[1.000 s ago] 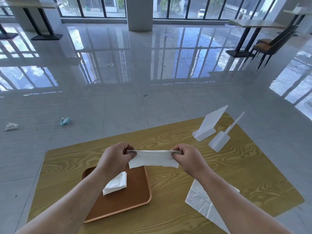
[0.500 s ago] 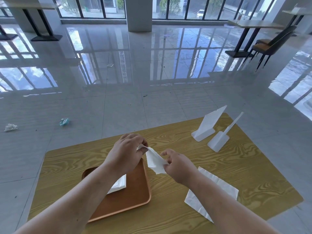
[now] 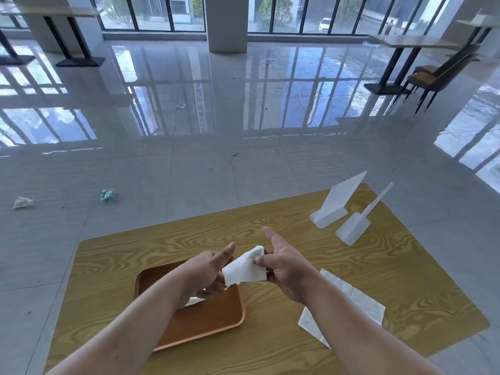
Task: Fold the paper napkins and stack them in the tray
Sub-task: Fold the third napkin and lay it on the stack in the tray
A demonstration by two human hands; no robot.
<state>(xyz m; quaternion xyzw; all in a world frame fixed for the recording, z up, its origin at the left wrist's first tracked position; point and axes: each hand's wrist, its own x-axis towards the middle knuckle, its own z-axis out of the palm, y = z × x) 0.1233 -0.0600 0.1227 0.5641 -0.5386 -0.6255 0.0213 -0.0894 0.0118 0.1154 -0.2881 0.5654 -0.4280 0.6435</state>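
**Napkin fold being closed in mid-air above the tray**

The person is holding a folded napkin [image 3: 244, 269] up between both hands, above the table [image 3: 297, 234] and over the near right corner of the tray [image 3: 211, 323]. The right hand [image 3: 284, 269] is gripping the napkin's right edge, thumb on the near face and the other fingers spread open behind the paper. The left hand [image 3: 208, 272] is lying flat against the napkin's left side, fingers straight and together; it is pressing or steadying rather than pinching, as far as the view is showing.

The napkin is looking compact and roughly square, so the judgement is that the folding step is nearing its end and the crease is being set.

In the tray, an earlier folded napkin [image 3: 193, 301] is lying mostly hidden under the left wrist. A pile of unfolded napkins [image 3: 359, 301] is lying flat on the table, right of the tray and partly under the right forearm. Two white sign stands [image 3: 338, 207] are standing at the far right corner, well apart from the work.

The next move is calling for a lowering of the napkin onto the one already in the tray, edges lined up, with the fold kept shut until the paper is resting flat. Thin paper is likely to spring open if released early.
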